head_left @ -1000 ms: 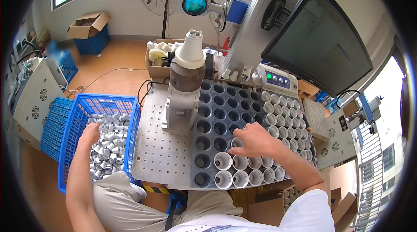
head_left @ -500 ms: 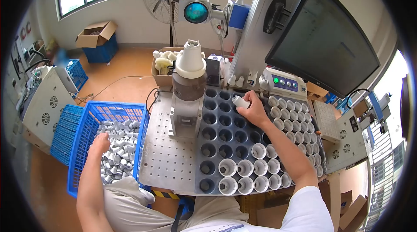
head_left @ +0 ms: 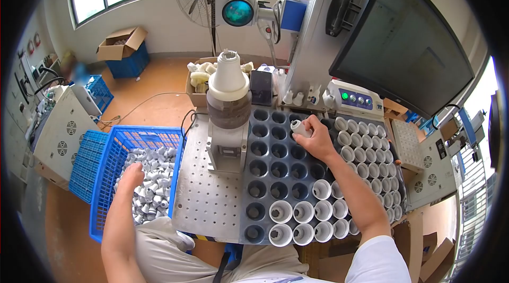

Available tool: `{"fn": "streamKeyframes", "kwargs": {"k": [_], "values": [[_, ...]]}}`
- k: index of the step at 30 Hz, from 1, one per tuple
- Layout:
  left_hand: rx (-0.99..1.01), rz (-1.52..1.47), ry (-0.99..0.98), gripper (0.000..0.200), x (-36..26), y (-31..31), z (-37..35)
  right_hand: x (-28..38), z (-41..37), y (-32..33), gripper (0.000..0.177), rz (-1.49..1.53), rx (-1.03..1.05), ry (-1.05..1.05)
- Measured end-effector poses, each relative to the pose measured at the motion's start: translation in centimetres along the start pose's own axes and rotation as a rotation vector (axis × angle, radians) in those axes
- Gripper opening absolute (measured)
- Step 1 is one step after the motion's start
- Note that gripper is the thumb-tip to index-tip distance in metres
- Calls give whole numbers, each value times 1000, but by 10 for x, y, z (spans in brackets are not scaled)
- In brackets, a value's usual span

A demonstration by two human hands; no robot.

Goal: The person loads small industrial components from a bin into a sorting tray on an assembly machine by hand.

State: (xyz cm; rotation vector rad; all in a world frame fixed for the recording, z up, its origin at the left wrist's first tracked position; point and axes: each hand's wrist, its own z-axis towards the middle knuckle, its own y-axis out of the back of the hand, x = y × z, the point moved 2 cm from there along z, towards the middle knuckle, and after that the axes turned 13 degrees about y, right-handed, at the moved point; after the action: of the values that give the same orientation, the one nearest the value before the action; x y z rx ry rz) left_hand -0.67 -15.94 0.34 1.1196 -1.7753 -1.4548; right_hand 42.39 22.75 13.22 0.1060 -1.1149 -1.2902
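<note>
My right hand [head_left: 316,139] is closed round a white plastic lamp-cup housing [head_left: 300,128], held tilted over the back of the dark grey tray [head_left: 269,158] with round holes. Several similar white cups [head_left: 303,211] stand open end up in the tray's front and right holes, while the holes nearest the fixture hold none. Down in the blue plastic basket [head_left: 95,198] on the left is my left hand [head_left: 132,175], fingers bent in among a heap of small grey-white cone-shaped parts [head_left: 154,185]. Its fingertips are partly hidden, so what they hold does not show.
A fixture with a white cone [head_left: 228,79] on top stands on a perforated metal plate [head_left: 204,198] between basket and tray. Above it hangs a lens head [head_left: 237,12]. A dark monitor [head_left: 405,44] and a control box [head_left: 354,98] with a green light stand behind the tray.
The whole view has shifted slightly. My left hand has moved a little to the right over the heap. My right hand still holds the housing, whose end is now turned more towards the camera.
</note>
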Motion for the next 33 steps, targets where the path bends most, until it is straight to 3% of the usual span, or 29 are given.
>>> {"fn": "streamKeyframes", "kwargs": {"k": [33], "values": [[-33, 30, -15, 25, 9, -3, 4, 1, 1, 0, 39, -31, -5, 12]]}}
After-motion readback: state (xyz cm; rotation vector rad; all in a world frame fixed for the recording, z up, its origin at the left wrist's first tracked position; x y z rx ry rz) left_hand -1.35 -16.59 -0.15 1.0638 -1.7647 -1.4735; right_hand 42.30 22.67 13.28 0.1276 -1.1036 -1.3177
